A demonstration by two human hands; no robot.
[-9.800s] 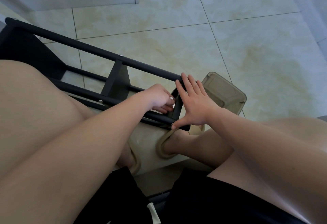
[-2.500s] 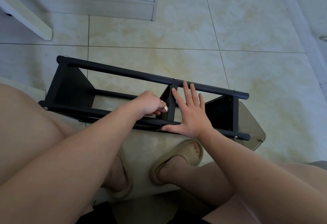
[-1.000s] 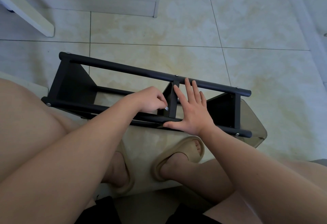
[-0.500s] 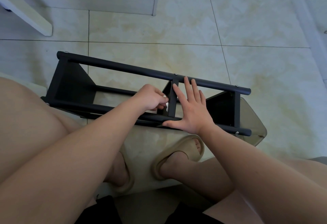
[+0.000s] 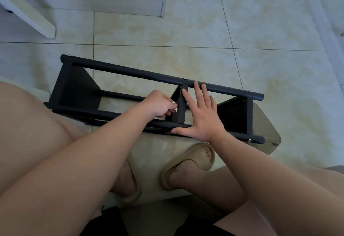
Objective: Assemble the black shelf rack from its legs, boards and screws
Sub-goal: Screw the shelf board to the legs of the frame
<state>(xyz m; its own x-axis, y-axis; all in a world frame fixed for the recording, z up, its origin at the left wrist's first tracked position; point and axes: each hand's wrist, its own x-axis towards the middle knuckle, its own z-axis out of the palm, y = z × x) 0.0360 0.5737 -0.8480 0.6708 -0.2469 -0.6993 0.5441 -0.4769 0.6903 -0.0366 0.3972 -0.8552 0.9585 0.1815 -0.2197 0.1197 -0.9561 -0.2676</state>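
Observation:
The black shelf rack (image 5: 130,72) lies on its side on the floor tiles, its long round legs running left to right with three boards between them. My right hand (image 5: 202,116) lies flat with straight fingers against the middle board (image 5: 183,105), thumb on the near leg. My left hand (image 5: 160,105) is curled at the left face of that board and pinches a small silvery piece (image 5: 175,108), seemingly a screw or a tool; most of it is hidden by the fingers.
A translucent plastic sheet (image 5: 266,129) lies under the rack's right end. My feet in beige slippers (image 5: 188,163) stand just in front of the rack. A white furniture leg (image 5: 28,12) and a pale step (image 5: 111,3) lie at the back left.
Over the last second the rack and my right hand stay put. My left hand shifts slightly at the middle board, its fingers working on the small silvery piece.

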